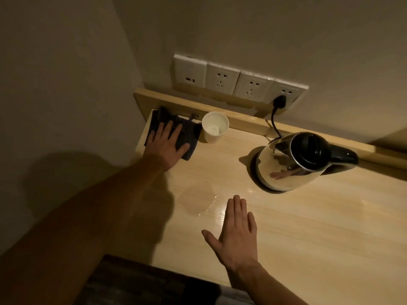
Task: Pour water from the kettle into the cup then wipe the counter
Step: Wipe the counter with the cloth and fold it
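Note:
A steel kettle point(293, 166) with a black lid and handle stands upright on its base at the right of the light wooden counter point(308, 227). A white paper cup point(214, 127) with water in it stands at the back, left of the kettle. My left hand point(167, 144) lies flat, fingers spread, on a dark cloth point(189, 139) in the back left corner, just left of the cup. My right hand point(235, 234) rests flat and open on the counter near the front. A thin film of spilled water point(202, 203) glistens just left of its fingertips.
A row of white wall sockets point(237, 82) sits above the counter's raised back ledge point(242, 119); the kettle's black cord point(275, 119) is plugged into the rightmost one. A wall bounds the counter on the left. The dark floor point(136, 285) lies below the front edge.

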`<state>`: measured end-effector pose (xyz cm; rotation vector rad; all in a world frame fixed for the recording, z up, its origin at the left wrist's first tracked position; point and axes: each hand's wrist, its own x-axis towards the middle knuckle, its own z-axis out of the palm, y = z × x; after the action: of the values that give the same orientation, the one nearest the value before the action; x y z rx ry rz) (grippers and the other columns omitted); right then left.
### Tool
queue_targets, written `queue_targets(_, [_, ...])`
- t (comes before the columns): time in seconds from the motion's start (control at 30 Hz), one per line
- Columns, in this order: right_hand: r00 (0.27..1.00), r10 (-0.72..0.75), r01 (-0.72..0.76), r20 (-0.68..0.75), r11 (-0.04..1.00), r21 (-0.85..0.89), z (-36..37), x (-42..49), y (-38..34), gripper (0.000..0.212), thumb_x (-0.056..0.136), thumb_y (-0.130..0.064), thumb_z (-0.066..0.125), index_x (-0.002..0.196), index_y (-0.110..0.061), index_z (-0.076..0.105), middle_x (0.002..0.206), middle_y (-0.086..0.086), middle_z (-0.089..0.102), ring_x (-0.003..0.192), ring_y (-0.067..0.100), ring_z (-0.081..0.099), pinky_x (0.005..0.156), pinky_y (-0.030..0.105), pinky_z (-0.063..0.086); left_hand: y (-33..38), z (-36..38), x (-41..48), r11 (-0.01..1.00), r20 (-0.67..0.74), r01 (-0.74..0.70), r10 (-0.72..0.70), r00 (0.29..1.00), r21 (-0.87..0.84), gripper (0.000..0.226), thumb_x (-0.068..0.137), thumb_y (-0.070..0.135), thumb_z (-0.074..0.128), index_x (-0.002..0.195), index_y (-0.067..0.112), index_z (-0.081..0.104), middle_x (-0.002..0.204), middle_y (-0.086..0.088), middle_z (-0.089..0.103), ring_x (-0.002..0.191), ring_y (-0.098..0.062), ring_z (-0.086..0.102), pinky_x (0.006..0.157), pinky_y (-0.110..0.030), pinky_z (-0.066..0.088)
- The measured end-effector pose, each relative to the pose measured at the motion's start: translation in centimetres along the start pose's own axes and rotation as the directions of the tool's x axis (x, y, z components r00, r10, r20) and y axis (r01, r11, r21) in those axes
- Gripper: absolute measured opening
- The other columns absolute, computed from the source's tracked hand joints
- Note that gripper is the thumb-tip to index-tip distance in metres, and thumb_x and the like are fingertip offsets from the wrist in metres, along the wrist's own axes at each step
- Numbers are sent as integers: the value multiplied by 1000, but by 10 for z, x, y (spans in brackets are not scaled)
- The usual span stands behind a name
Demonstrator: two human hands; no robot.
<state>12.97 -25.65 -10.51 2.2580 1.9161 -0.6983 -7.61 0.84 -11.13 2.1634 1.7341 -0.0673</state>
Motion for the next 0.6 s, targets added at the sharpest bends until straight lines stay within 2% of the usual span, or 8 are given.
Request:
queue_targets(0.1, [999,-13,11,-32,998,-59,5,-3,3,112,89,-91,15,161,-13,-20,169,5,-30,155,20,-33,130,46,-7,0,3,-4,999,-35,-28,28,999,19,83,97,76,28,165,36,4,176,-2,0,162,-26,-5,130,-54,0])
queue_targets(0.3, [996,-33,28,-89,998,-64,14,-2,4,112,88,-91,14,162,-14,-18,171,5,-27,156,19,-31,130,45,-8,-9,4,5,996,-54,-63,67,996,63,91,87,87,30,163,45,4,176,1,1,162,-25,-6,129,-57,0])
queue_targets(0.6, [991,-18,8,-132,997,-76,19,0,5,112,88,-91,17,164,-15,-12,173,5,-20,159,18,-25,131,48,2,-18,6,20,982,-64,-135,145,987,134,98,82,93,26,164,42,6,176,-2,-5,161,-26,-9,128,-59,-2])
